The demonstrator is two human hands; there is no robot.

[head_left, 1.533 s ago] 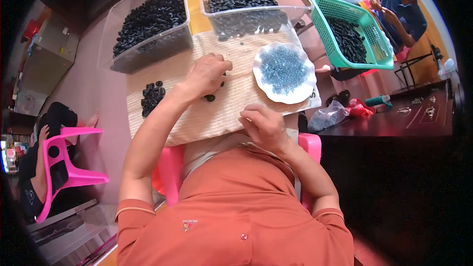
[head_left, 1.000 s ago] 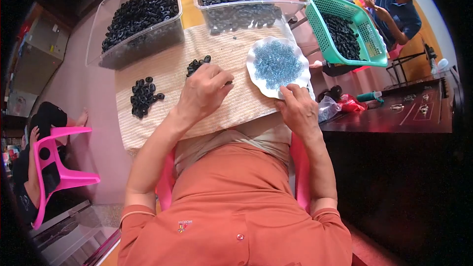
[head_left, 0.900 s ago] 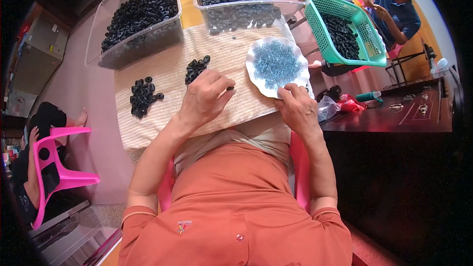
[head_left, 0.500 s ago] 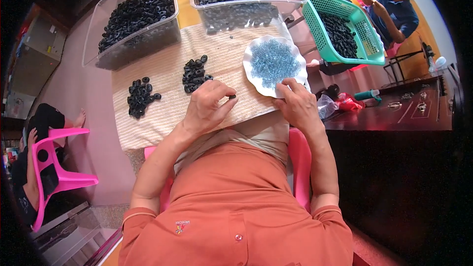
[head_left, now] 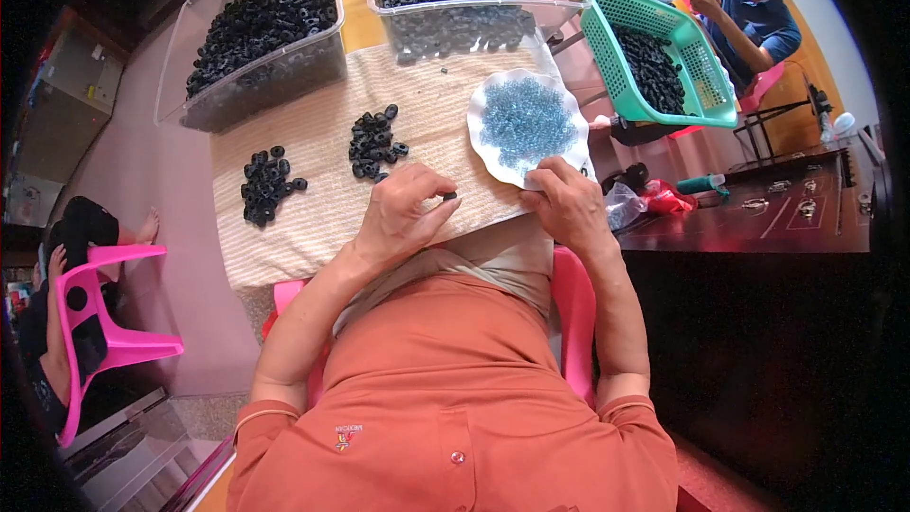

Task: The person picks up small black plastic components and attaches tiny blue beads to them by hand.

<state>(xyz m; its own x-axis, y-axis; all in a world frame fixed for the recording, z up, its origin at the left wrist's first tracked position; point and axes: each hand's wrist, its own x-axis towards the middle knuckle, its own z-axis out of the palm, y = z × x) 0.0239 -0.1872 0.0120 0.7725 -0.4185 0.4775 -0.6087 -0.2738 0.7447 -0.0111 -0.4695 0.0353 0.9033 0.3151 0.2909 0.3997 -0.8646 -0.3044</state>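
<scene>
My left hand (head_left: 403,215) is over the towel's near part, pinching a small black cylindrical piece (head_left: 449,196) between thumb and fingertip. Close by on the right, my right hand (head_left: 571,209) has thumb and fingers drawn together at the near rim of a scalloped white plate (head_left: 482,144). Whatever those fingertips hold, if anything, is too small to make out. Many tiny bluish, shiny pieces (head_left: 527,118) lie heaped on the plate. Two loose piles of black pieces with holes rest on the towel: one pile (head_left: 373,144) just beyond my left hand, another pile (head_left: 268,187) farther left.
A striped cream towel (head_left: 313,237) covers the table. Behind it stand a clear bin (head_left: 265,85) and a second clear bin (head_left: 550,11), both with black pieces. A green basket (head_left: 706,85) is at the far right. Another person (head_left: 744,14) sits beyond it.
My right hand's fingers have drawn closer together at the plate's near rim, and the hand has shifted slightly left. My left hand keeps its pinch on the black piece.
</scene>
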